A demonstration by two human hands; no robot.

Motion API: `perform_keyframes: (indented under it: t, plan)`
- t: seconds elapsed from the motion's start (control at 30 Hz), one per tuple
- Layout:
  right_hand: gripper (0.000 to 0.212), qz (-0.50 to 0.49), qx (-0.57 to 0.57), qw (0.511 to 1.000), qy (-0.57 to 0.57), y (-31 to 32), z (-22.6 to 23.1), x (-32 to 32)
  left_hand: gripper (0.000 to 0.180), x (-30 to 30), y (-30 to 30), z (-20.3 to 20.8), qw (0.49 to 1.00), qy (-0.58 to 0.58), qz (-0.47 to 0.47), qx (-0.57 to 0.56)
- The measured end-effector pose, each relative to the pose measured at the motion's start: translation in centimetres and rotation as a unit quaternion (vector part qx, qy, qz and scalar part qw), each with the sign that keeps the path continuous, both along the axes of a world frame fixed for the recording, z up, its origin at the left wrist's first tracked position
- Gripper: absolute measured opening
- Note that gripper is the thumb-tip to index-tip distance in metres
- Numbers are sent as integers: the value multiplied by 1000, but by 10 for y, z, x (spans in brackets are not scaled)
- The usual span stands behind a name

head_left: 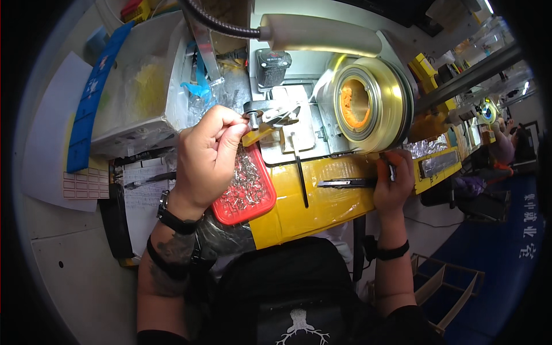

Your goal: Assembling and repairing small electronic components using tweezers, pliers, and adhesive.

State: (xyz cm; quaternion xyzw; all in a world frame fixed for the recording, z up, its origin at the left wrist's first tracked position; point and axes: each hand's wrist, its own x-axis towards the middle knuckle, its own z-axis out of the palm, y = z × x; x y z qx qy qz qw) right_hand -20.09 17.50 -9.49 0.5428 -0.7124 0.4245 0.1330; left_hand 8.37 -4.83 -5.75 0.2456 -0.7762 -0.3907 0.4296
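My left hand (210, 155) is closed in a pinch at the front of a small bench machine (293, 123). Its fingertips are right beside a metal bolt-like part (253, 119); whatever they pinch is too small or hidden to make out. Below this hand lies a red tray (246, 218) full of small metal pieces (244, 187). Over the right part of the yellow-covered work surface (287, 221), my right hand (394, 179) is closed around one end of a slim black utility knife (347, 183), which points left. A thin black rod (302, 183) slants down from the machine between my hands.
A large reel of clear yellowish strip (382, 103) with an orange core stands behind the right hand. Overhead hangs a lamp (322, 34) on a flexible neck. At the left are a white bin (138, 129), a blue strip (95, 103) and papers (144, 198).
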Motion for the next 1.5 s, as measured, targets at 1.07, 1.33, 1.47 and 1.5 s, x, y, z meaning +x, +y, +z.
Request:
perform_keyframes:
  t: [1.07, 1.33, 1.47, 1.5]
  plan:
    - [16, 5, 2, 1000, 9, 0, 0, 1, 5, 1, 3, -1, 1000, 9, -6, 17]
    - [19, -6, -3, 1000, 31, -2, 1, 4, 4, 3, 0, -5, 999, 28, -14, 12]
    - [20, -14, 0, 1000, 10, 0, -1, 2, 4, 3, 1, -3, 999, 12, -16, 26]
    - [20, -16, 7, 1000, 17, -1, 0, 4, 4, 4, 0, -5, 999, 19, -14, 22]
